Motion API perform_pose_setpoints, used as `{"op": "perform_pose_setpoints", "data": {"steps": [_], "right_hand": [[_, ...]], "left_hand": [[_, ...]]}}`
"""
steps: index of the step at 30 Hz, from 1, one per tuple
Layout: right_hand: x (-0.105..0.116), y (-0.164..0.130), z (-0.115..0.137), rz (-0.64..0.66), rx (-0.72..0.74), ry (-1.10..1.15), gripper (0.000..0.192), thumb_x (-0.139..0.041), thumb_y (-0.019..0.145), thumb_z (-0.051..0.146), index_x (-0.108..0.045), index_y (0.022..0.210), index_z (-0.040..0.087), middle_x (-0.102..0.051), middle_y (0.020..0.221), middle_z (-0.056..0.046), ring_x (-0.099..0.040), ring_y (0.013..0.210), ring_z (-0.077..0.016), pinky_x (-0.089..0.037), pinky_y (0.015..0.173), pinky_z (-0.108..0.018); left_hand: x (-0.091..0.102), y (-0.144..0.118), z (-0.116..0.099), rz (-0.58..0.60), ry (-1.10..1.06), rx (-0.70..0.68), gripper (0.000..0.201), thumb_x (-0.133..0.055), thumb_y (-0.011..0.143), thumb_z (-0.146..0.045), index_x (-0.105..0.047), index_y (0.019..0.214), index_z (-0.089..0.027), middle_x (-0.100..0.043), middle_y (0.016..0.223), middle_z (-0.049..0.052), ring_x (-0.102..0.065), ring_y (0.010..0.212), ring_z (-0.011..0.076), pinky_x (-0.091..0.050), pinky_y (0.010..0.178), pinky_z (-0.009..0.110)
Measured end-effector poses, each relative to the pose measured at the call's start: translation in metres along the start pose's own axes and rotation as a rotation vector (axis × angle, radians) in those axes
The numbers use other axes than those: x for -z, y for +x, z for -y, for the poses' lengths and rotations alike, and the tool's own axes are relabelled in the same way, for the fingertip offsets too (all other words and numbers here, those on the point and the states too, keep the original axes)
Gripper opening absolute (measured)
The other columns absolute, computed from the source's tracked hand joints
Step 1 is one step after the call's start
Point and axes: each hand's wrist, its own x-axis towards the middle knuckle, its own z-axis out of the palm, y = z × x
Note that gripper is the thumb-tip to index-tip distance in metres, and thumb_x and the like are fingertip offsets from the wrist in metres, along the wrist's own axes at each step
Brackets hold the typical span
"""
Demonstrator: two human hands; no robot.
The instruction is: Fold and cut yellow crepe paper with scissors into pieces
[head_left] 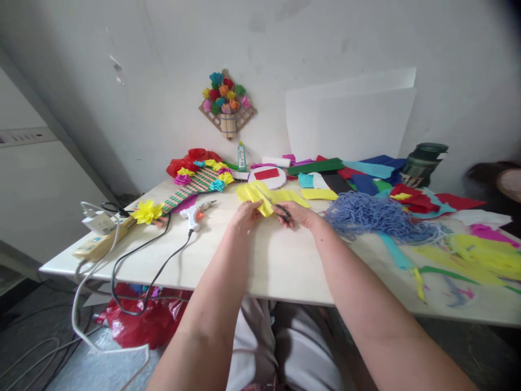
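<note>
Much coloured paper [358, 174] litters the table [260, 260] by a seemingly white wall [163, 81].

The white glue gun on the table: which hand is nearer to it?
Left. The left hand lies just right of the glue gun; the right hand is farther right, holding scissors.

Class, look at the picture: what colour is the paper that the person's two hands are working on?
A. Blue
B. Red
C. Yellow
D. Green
C: the left hand grips yellow paper on the table, while the right hand holds scissors against it.
</note>
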Motion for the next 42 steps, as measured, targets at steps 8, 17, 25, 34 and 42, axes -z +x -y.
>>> {"op": "perform_pose_setpoints", "data": {"steps": [8,17,25,34,42], "right_hand": [[-0.001,0.001,-0.002,-0.014,0.006,0.025,0.03,-0.055,0.072,0.045,-0.044,0.067,0.018,-0.047,0.05,0.006,-0.041,0.033,-0.0034,-0.024,0.028,-0.015],[-0.002,0.004,-0.003,-0.036,0.003,0.022,0.031,-0.057,0.071,0.046,-0.044,0.066,0.018,-0.045,0.047,0.007,-0.037,0.032,-0.0029,-0.021,0.029,-0.016],[-0.005,0.004,0.002,-0.057,-0.002,0.036,0.03,-0.059,0.069,0.044,-0.046,0.064,0.017,-0.043,0.043,0.008,-0.035,0.031,-0.003,-0.021,0.029,-0.016],[-0.009,0.004,0.005,-0.058,-0.015,0.061,0.029,-0.059,0.069,0.044,-0.05,0.07,0.016,-0.042,0.041,0.009,-0.035,0.031,-0.0032,-0.021,0.03,-0.016],[-0.013,0.002,0.01,-0.078,-0.032,0.068,0.028,-0.062,0.067,0.04,-0.048,0.066,0.017,-0.041,0.039,0.009,-0.035,0.03,-0.0033,-0.02,0.029,-0.016]], "left_hand": [[-0.002,-0.002,-0.001,-0.012,0.014,0.001,0.021,-0.054,0.074,-0.007,-0.058,0.094,-0.007,-0.066,0.078,0.01,-0.064,0.064,0.0167,-0.053,0.061,0.027],[-0.001,-0.001,-0.001,-0.018,-0.006,0.004,0.022,-0.056,0.072,-0.008,-0.058,0.094,-0.008,-0.067,0.079,0.009,-0.064,0.066,0.0168,-0.053,0.065,0.028],[0.0,0.0,-0.002,-0.026,-0.026,0.005,0.021,-0.054,0.074,-0.007,-0.057,0.094,-0.008,-0.066,0.08,0.01,-0.064,0.066,0.0173,-0.053,0.066,0.029],[0.002,0.0,-0.002,-0.025,-0.024,0.002,0.023,-0.052,0.075,-0.007,-0.056,0.098,-0.008,-0.066,0.08,0.01,-0.064,0.068,0.0175,-0.053,0.065,0.029],[0.002,-0.003,-0.005,-0.03,-0.04,-0.011,0.021,-0.052,0.075,-0.006,-0.056,0.095,-0.009,-0.066,0.078,0.01,-0.064,0.067,0.0175,-0.053,0.066,0.03]]}}
